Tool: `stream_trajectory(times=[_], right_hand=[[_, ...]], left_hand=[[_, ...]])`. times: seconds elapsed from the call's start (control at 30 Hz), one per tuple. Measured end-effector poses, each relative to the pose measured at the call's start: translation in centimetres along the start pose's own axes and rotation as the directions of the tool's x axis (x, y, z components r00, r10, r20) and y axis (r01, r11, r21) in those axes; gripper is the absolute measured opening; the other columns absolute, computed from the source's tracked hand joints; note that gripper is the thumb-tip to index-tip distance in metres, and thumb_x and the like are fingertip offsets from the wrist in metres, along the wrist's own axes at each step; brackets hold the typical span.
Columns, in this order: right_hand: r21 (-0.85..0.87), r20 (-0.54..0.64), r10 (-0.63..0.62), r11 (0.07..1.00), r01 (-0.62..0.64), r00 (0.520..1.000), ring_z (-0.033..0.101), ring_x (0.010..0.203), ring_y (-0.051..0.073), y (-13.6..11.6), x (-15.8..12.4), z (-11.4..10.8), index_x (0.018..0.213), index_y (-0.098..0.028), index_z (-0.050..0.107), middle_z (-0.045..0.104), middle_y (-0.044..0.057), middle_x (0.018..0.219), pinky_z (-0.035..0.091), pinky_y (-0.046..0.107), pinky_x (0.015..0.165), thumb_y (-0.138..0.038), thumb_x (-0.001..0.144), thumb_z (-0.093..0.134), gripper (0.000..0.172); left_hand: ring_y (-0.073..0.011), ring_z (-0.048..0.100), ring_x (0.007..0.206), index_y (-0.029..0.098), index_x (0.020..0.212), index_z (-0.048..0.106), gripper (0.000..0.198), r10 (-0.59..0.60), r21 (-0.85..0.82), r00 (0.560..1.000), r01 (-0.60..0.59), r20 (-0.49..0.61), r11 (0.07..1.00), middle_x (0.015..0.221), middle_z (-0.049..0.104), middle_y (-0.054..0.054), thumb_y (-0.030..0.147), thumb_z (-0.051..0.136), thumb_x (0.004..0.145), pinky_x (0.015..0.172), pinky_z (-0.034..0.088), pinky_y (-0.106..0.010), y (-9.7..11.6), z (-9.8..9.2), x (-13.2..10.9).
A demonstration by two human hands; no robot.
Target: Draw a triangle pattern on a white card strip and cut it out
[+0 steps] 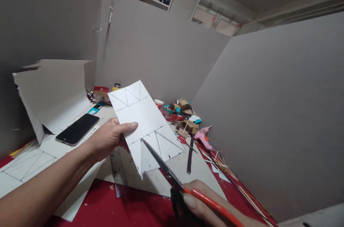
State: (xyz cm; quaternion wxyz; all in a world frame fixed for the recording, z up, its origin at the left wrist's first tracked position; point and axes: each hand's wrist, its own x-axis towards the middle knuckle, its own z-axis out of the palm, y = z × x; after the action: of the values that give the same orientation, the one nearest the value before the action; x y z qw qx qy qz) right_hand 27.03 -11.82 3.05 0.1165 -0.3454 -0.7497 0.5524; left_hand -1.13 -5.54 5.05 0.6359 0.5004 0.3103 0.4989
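My left hand (111,137) grips a white sheet of paper (139,114) by its left edge, thumb on top and fingers underneath. Pencil or pen lines mark triangles at both ends of this paper, with a plain area between them. In my right hand (201,198) is a pair of scissors (172,177) with orange-red handles. The blades lie at the paper's lower end, their tip at a drawn line near the top of a triangle. A slit runs up from the lower edge to about that tip. Part of my right hand is cut off by the frame's bottom.
A black phone (77,129) lies at left on white paper, before a folded white board (53,94). Ruler (118,173) under the held paper. Behind are a paper cup (158,103), cardboard scraps (185,107), red scissors (182,140) and a pink glue gun (203,137). Thin sticks (242,187) line the right edge.
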Motion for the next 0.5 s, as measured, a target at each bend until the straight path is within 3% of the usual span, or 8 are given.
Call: stream_trajectory(times=[0.2, 0.5], right_hand=[[-0.019, -0.011, -0.045, 0.999, 0.045, 0.999, 0.027, 0.045, 0.007, 0.03, -0.10, 0.09, 0.061, -0.022, 0.037, 0.033, -0.006, 0.050, 0.023, 0.021, 0.042, -0.079, 0.092, 0.034, 0.065], [-0.005, -0.057, 0.026, 1.000, -0.027, 0.998, 0.029, 0.049, 0.008, -0.43, -0.81, 0.42, 0.063, -0.022, 0.034, 0.029, -0.006, 0.055, 0.025, 0.021, 0.044, -0.082, 0.087, 0.038, 0.065]], left_hand=[[-0.0217, 0.071, 0.072, 0.015, 0.092, 0.076, 0.037, 0.006, -0.013, 0.999, -0.005, 0.046, 1.000, 0.081, 0.076, -0.010, 0.044, 0.083, 0.071, 0.068, 0.058, -0.032, 0.23, -0.05, -0.16], [-0.0224, 0.069, 0.074, 0.018, 0.095, 0.078, 0.034, 0.014, 0.025, 0.996, -0.017, 0.089, 1.000, 0.082, 0.075, -0.009, 0.045, 0.081, 0.074, 0.063, 0.055, -0.031, 0.61, 0.00, -0.55]])
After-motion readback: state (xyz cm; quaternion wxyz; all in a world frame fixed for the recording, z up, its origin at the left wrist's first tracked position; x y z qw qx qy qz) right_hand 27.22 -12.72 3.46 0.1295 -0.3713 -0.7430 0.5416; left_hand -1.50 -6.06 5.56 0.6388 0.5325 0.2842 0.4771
